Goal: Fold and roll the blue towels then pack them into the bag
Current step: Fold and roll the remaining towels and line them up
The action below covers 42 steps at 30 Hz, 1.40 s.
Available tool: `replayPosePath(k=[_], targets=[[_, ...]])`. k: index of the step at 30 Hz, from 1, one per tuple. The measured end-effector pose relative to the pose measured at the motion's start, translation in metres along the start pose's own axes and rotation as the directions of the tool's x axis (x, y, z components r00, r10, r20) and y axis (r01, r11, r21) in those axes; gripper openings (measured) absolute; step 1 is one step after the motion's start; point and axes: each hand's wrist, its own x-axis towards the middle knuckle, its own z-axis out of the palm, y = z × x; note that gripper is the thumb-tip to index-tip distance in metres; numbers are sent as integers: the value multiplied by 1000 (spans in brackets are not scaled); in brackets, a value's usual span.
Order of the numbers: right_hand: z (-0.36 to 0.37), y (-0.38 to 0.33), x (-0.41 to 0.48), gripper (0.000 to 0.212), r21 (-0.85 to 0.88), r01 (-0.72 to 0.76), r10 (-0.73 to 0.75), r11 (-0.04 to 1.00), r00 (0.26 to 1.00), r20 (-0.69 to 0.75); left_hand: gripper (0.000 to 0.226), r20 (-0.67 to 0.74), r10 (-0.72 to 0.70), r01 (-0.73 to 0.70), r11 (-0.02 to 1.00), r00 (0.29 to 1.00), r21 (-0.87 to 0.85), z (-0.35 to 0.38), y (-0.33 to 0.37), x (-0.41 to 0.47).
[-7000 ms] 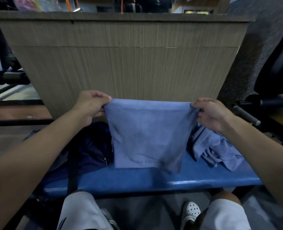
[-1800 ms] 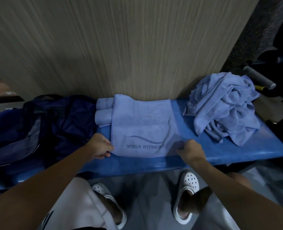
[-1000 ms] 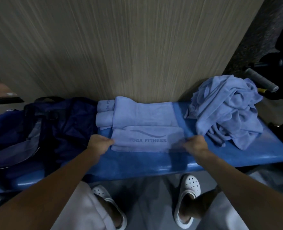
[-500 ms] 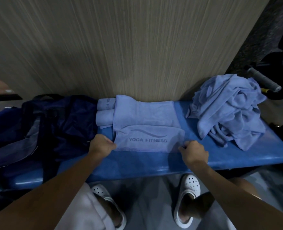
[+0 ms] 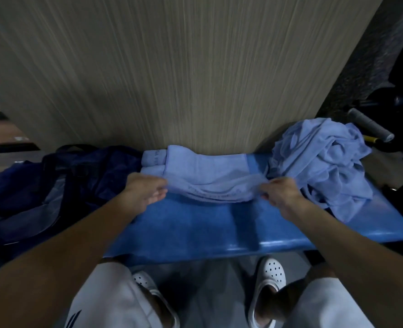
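Wood-grain panel (image 5: 195,79) at the back, the blue table (image 5: 207,228) set against it. A dark blue bag (image 5: 65,185) is slumped on the table's left end, a heap of unfolded towels (image 5: 321,162) piled on the right. Between them a folded towel (image 5: 210,176) is laid out, its near edge pinched up by the left hand (image 5: 143,190) and right hand (image 5: 280,192), rolled towels (image 5: 153,159) tucked at its far-left corner

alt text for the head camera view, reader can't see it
A left hand and right hand each grip a near corner of a folded blue towel on a blue bench. A dark blue bag lies to the left, rolled towels behind, and a heap of loose towels to the right.
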Motion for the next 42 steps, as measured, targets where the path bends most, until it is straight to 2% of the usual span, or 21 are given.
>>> replayPosePath(k=[2, 4, 6, 8, 13, 22, 29, 32, 35, 37, 42], targets=[[-9, -27, 0, 30, 170, 99, -90, 981, 994, -59, 12, 7, 28, -28, 997, 1000, -75, 4, 32, -3], [-19, -55, -4, 27, 266, 196, -163, 944, 976, -143, 7, 44, 59, -53, 990, 997, -132, 10, 65, -7], [-30, -80, -7, 11, 271, 294, -251, 916, 951, -182, 10, 84, 93, -77, 982, 992, -174, 14, 94, -11], [-42, -101, -11, 19, 259, 359, -310, 897, 927, -211, 14, 122, 140, -107, 964, 983, -242, 16, 122, -20], [-70, -146, -28, 24, 437, 476, -375, 763, 877, -301, 16, 161, 245, -181, 925, 956, -333, 21, 171, -45], [-94, -152, -43, 23, 308, 393, -332, 866, 914, -233, 24, 136, 178, -132, 946, 974, -297, 17, 169, -69], [-93, -147, -51, 19, 244, 415, -387, 877, 909, -156, 24, 92, 167, -144, 966, 982, -213, 5, 168, -71], [-91, -152, -52, 12, 243, 438, -398, 865, 896, -199, 18, 78, 261, -233, 937, 962, -261, 2, 171, -71], [-91, -160, -54, 6, 327, 494, -422, 806, 866, -268, 18, -6, 463, -430, 817, 886, -384, 1, 172, -76], [-90, -158, -57, 7, 349, 502, -427, 791, 862, -272, 21, -45, 507, -475, 769, 861, -428, 0, 160, -80], [-86, -122, -64, 9, 293, 359, -331, 886, 933, -143, 14, 54, 296, -269, 920, 954, -286, -3, 105, -81]])
